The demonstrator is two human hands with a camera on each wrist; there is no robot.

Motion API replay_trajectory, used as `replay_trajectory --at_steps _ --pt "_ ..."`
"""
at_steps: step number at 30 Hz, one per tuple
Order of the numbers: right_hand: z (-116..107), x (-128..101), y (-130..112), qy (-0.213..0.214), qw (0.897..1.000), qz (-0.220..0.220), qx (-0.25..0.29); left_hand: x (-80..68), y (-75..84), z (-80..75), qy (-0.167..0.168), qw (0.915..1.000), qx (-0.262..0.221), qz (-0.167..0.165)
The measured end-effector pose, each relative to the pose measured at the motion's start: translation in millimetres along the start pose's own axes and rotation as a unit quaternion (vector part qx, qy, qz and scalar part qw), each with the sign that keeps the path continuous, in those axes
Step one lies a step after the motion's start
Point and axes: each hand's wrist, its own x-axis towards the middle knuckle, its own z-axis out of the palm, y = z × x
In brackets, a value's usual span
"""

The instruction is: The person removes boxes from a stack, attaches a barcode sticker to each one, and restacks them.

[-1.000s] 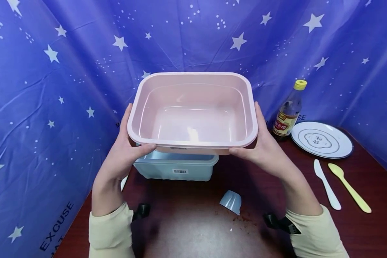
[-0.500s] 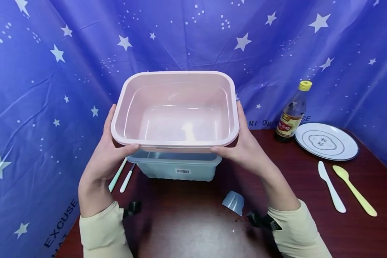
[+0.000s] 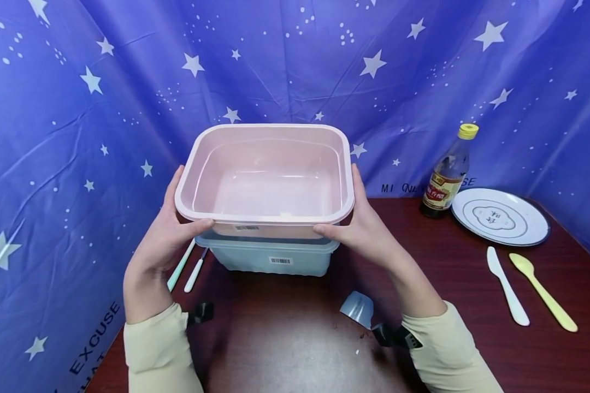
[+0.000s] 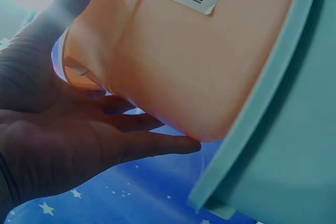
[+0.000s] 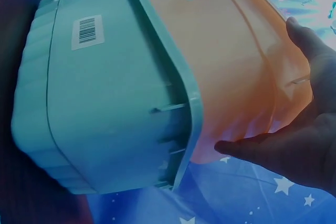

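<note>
Both hands hold a pink plastic basin [image 3: 270,191] by its two ends, just over a light-blue basin [image 3: 270,256] on the table. My left hand [image 3: 159,234] grips the left end, thumb at the front rim and fingers along the side. At the other end, my right hand [image 3: 369,229] grips in the same way. In both wrist views the pink basin's lower part is hidden behind the light-blue rim [image 5: 178,72]; how deep it sits inside cannot be told. Each basin bears a barcode label on its front wall.
A broken-looking blue plastic piece [image 3: 358,309] lies by the right wrist, with small crumbs near it. To the right are a sauce bottle [image 3: 442,180], a white plate [image 3: 501,217], a white knife [image 3: 507,286] and a yellow spoon [image 3: 543,292]. Two slim-handled utensils [image 3: 194,274] lie left of the basins.
Held in both hands, the pink basin has shifted left in the head view and then come down towards the light-blue basin. The utensils on the left have come into fuller view.
</note>
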Motion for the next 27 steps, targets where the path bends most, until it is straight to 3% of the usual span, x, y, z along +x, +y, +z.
replay_trajectory --at_steps 8,17,27 --pt "0 3 11 -0.008 1.000 0.018 -0.012 5.6 -11.7 -3.4 0.006 0.9994 0.025 -0.024" --pt "-2 1 19 -0.007 0.996 0.077 -0.044 10.7 -22.4 -6.6 0.001 0.9966 0.064 -0.053" --pt "0 0 29 -0.022 0.993 0.109 -0.041 13.9 -34.3 -11.5 -0.017 0.9944 0.086 -0.059"
